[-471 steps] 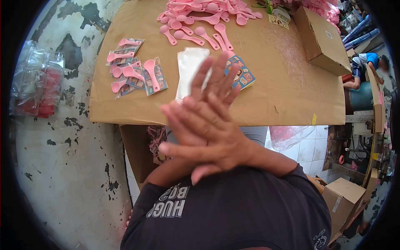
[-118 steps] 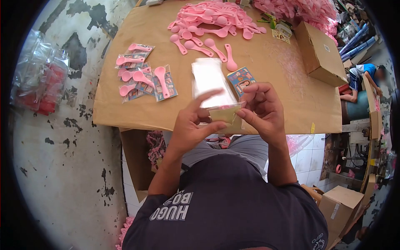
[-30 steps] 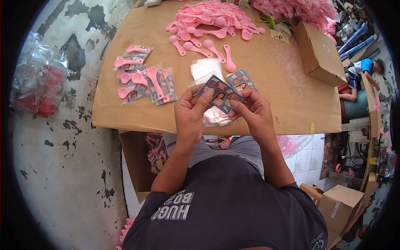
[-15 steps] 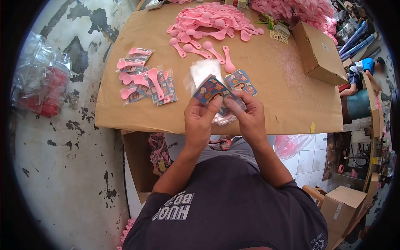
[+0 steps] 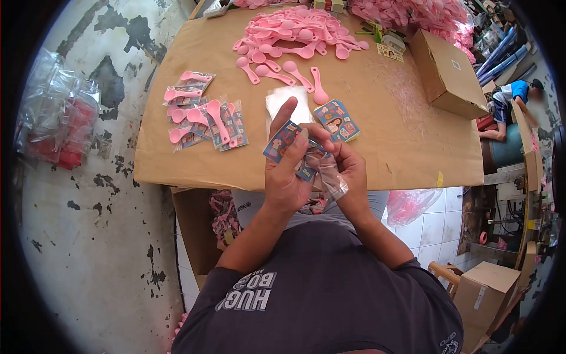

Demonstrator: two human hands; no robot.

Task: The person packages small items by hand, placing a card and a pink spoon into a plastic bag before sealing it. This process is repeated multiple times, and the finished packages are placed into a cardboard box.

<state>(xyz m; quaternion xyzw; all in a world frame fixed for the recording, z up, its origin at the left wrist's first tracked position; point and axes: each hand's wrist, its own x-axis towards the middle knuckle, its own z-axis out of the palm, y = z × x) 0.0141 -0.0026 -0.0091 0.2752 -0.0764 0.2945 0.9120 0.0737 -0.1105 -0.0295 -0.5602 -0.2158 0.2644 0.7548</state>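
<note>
My left hand (image 5: 286,180) pinches a blue printed card (image 5: 273,147) between thumb and fingers, its index finger raised. A clear plastic bag (image 5: 333,182) covers the card's lower end. My right hand (image 5: 354,177) is closed on the bag's edge, right of the card. Just beyond my hands lies a stack of clear bags (image 5: 289,101), partly hidden by my left hand. To its right rests a pile of similar blue cards (image 5: 337,120). A loose pink measuring spoon (image 5: 319,88) lies beyond these.
A heap of pink spoons (image 5: 295,32) covers the far middle of the table (image 5: 194,168). Bagged spoons with cards (image 5: 215,121) lie at left. A cardboard box (image 5: 448,74) stands at right. Another person (image 5: 510,103) is beyond it.
Both hands have moved slightly nearer my body. My left index finger has lifted, and the card now sits tilted with its lower end in the bag. My right hand has shifted onto the bag.
</note>
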